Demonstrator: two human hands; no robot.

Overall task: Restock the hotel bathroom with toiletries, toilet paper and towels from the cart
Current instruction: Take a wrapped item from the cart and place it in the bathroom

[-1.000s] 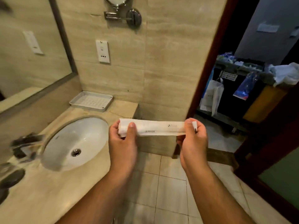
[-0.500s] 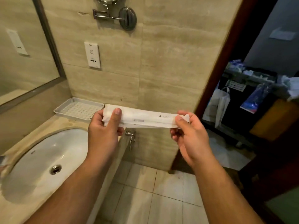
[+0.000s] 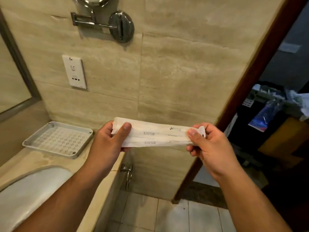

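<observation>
I hold a bunch of long white paper-wrapped toiletry packets level in front of me, over the right end of the vanity. My left hand pinches their left end with the thumb on top. Their right end is pinched by my right hand. The packets look fanned apart slightly, with small dark print on them. A white perforated amenity tray lies on the beige counter, just left of my left hand. The housekeeping cart stands beyond the doorway at the right.
A white basin is sunk into the counter at lower left. On the tiled wall are a socket plate and a chrome mirror arm. A dark wooden door frame runs at the right. Tiled floor lies below.
My view has swung right and closer to the wall and tray. Both hands carried the packets toward the tray corner, and the packets have spread apart a little.
</observation>
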